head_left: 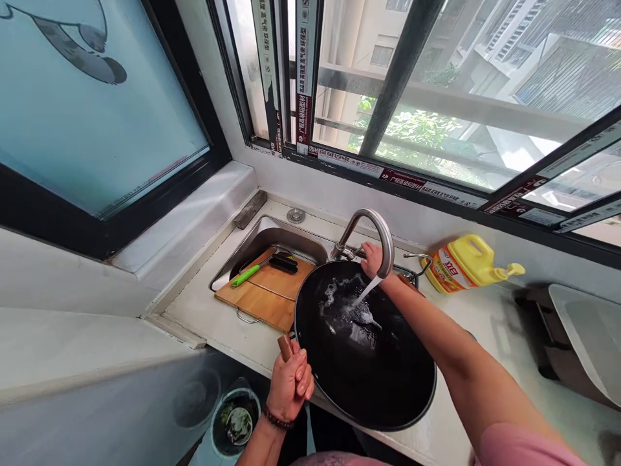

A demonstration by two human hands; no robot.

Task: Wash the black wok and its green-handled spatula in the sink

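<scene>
A large black wok [383,375] is tilted over the sink's edge, with foamy water spreading inside it. My left hand [290,382] is closed around its brown wooden handle [285,347], at the near left side. Water runs from the curved metal tap [383,233] into the wok. Behind the wok, my right hand [372,260] has its fingers on the tap's lever [358,250], and the spout partly covers that hand. Left of the wok, a wooden cutting board [272,294] lies over the sink, bearing a green-handled tool [246,276] and a black-handled one [283,262].
A yellow detergent jug [466,263] stands right of the tap. Farther right is a brown rack with a pale tray [582,336]. The window [412,97] rises behind the counter. Below, at the left, a bin [236,424] holds green scraps.
</scene>
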